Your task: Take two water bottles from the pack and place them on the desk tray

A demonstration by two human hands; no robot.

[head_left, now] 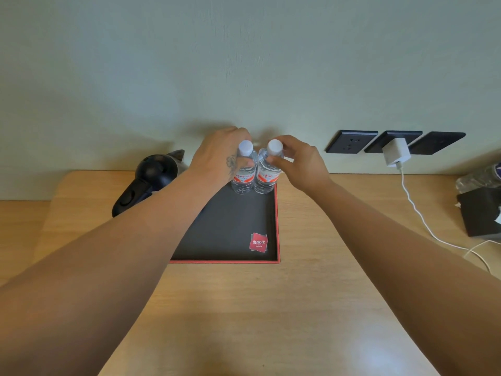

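Two clear water bottles with white caps and red labels stand upright side by side at the far end of the black tray (230,229) with a red rim. My left hand (219,153) grips the neck of the left bottle (242,177). My right hand (298,161) holds the neck of the right bottle (267,177) with thumb and fingers. Both bottle bases rest on the tray floor. The pack is not in view.
A black hair dryer (146,180) lies on the wooden desk (271,308) left of the tray. Dark wall sockets (351,141) sit at the right, with a white charger (396,153) and its cable trailing over the desk. A black box (479,213) and plastic wrap lie at far right.
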